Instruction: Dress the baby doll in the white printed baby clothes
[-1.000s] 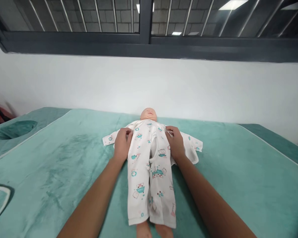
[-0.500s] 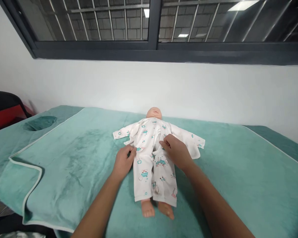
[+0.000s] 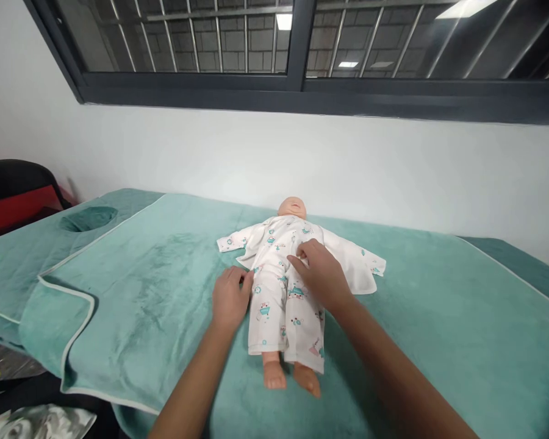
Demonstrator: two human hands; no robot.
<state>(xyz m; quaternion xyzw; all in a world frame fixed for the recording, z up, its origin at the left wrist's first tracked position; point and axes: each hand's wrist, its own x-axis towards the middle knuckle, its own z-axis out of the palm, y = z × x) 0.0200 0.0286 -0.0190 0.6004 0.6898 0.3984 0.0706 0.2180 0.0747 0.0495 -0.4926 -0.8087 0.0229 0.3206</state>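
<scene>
A baby doll (image 3: 292,207) lies on its back, head toward the wall, dressed in a white printed top (image 3: 348,259) and matching pants (image 3: 268,311). Both sleeves spread outward, and the bare feet show below the cuffs. My left hand (image 3: 232,297) rests beside the pants at the left hip, thumb along the cloth and fingers loosely bent, their tips partly hidden. Over the waist on the other side is my right hand (image 3: 322,274), thumb and fingers apart. Part of the waistband is hidden under it.
A green plush cover (image 3: 155,292) with pale piping lies under the doll, with a round face hole (image 3: 89,218) at its left end. Behind stands a white wall (image 3: 210,152) below a dark-framed window (image 3: 297,46). A black and red chair back (image 3: 21,195) is at the left.
The pants sit higher, showing more ankle above the feet. My right hand has parted its thumb and fingers at the waist. My left hand has loosened beside the hip. The view has shifted slightly.
</scene>
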